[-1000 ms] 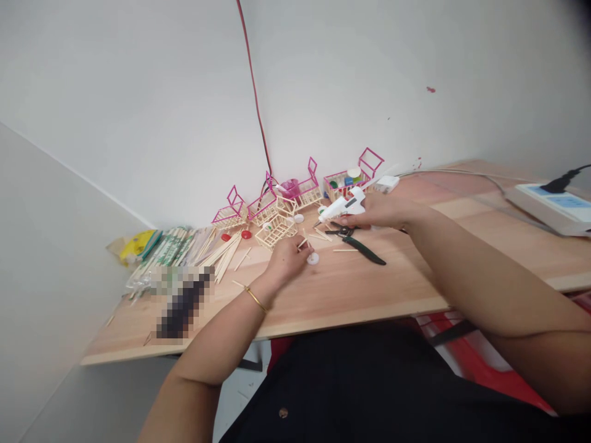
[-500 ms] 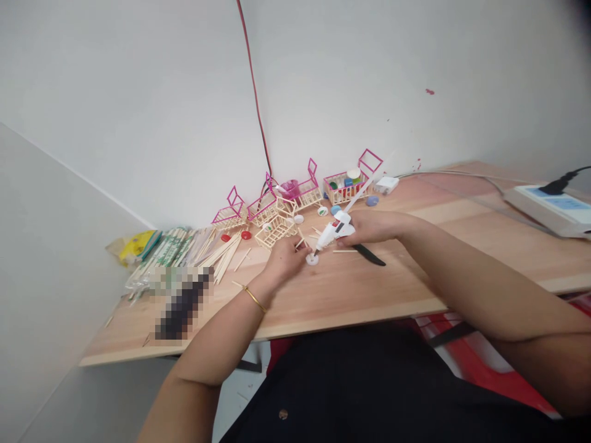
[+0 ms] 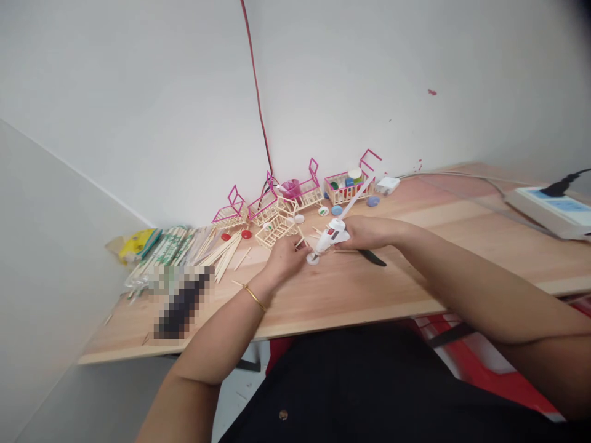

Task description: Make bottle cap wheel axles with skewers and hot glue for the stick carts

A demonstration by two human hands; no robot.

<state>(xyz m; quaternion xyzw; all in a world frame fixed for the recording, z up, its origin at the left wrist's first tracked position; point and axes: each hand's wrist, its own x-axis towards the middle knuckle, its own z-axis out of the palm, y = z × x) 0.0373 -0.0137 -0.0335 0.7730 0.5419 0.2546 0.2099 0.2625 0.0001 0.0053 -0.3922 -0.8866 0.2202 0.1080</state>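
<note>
My right hand [image 3: 353, 231] is closed around a white glue gun [image 3: 331, 237], whose nozzle points down at a small round translucent disc [image 3: 313, 260] on the table. A white glue stick rises from the gun's back end. My left hand [image 3: 287, 255] is closed at the left edge of the disc, its fingertips touching or very near it; what they pinch, if anything, is too small to tell. Just behind my left hand stands a plain wooden stick cart [image 3: 278, 230]. A black-handled tool [image 3: 373, 257] lies to the right, partly behind my right hand.
Pink-rimmed stick carts [image 3: 307, 192] line the wall, one holding coloured caps. Loose sticks [image 3: 228, 257], bagged sticks [image 3: 161, 253], red caps [image 3: 246, 234] and a blurred dark object [image 3: 182, 307] are on the left. A power strip [image 3: 554, 211] sits at the far right.
The glue gun and my right hand have shifted slightly left and down, so the nozzle is over the disc. My left hand has hardly moved.
</note>
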